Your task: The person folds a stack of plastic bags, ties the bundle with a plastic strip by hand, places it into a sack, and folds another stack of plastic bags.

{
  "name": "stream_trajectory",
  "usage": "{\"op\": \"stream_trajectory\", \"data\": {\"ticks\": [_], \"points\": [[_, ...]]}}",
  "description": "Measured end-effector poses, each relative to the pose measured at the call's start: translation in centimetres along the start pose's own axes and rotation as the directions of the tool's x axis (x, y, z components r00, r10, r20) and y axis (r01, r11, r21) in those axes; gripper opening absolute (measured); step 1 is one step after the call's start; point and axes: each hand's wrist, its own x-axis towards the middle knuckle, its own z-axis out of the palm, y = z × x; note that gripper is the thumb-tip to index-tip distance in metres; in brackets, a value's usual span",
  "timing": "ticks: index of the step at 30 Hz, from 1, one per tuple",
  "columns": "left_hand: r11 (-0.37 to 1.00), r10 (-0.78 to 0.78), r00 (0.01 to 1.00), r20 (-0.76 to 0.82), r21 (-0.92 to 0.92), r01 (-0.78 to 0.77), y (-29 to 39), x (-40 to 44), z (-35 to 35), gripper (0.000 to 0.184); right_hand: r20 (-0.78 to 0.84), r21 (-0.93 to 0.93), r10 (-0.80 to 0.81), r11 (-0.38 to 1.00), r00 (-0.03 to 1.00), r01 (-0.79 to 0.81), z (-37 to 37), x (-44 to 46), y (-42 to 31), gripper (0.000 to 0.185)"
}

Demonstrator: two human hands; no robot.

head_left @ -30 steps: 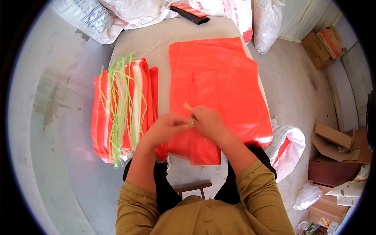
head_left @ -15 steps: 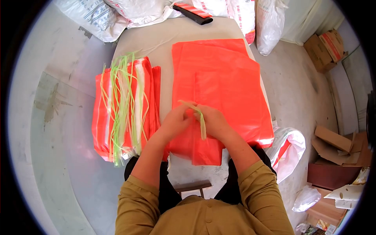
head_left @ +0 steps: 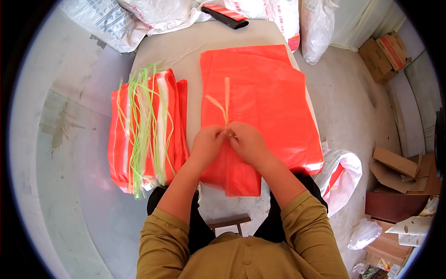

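Observation:
My left hand (head_left: 208, 141) and my right hand (head_left: 246, 140) meet above red plastic sheeting (head_left: 274, 88), their fingertips pinched together on a thin pale green strip (head_left: 226, 104). Two loose ends of the strip stick up beyond my fingers, one straight and one leaning left. Beneath my hands, a folded narrow part of the red plastic reaches the near table edge. To the left lies a stack of red and white striped plastic (head_left: 119, 153), with a bundle of green strips (head_left: 141, 116) spread over it.
A rolled black and red item (head_left: 227, 17) lies at the table's far edge (head_left: 186, 42), by white printed sacks (head_left: 107, 21). An open white sack (head_left: 346, 174) with red material stands right of the table. Cardboard boxes (head_left: 383, 56) sit on the floor at right.
Both hands have stayed close together over the red plastic. The strip's end that hung down over my right hand now points away from me, so two ends stand up beyond my fingers.

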Motion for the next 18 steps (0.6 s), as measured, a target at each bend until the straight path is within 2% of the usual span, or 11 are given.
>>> {"op": "stream_trajectory", "data": {"ticks": [2, 3, 8, 11, 14, 17, 18], "points": [[0.989, 0.13, 0.991, -0.038, 0.069, -0.127, -0.6, -0.3, 0.6, 0.018, -0.077, -0.099, -0.105, 0.99, 0.992, 0.097, 0.5, -0.2, 0.4, 0.021], [0.986, 0.147, 0.988, -0.04, 0.085, -0.144, -0.6, -0.4, 0.6, 0.016, -0.111, -0.151, -0.16, 0.978, 0.981, 0.142, 0.6, -0.3, 0.4, 0.022], [0.95, 0.272, 0.962, -0.001, 0.161, -0.268, -0.2, -0.8, 0.0, 0.013, -0.119, -0.173, -0.2, 0.969, 0.973, 0.178, 0.9, -0.2, 0.8, 0.02], [0.945, 0.298, 0.954, -0.002, 0.139, -0.295, -0.7, -0.9, 0.0, 0.013, -0.109, -0.171, -0.189, 0.971, 0.976, 0.169, 0.8, -0.2, 1.1, 0.018], [0.989, 0.147, 0.989, -0.007, -0.019, -0.147, -0.7, -1.1, -0.1, 0.014, -0.099, -0.117, -0.133, 0.986, 0.986, 0.121, 0.5, -0.2, 0.7, 0.014], [0.956, 0.061, 0.998, 0.023, -0.287, -0.052, -1.5, -0.6, 0.4, 0.013, -0.067, -0.058, -0.047, 0.997, 0.997, 0.043, 0.1, -0.1, 0.6, 0.012], [0.956, 0.032, 0.999, 0.039, -0.291, -0.019, -1.6, -0.4, 0.4, 0.012, -0.053, -0.042, -0.018, 0.999, 0.998, 0.015, 0.0, 0.0, 0.4, 0.012]]}}
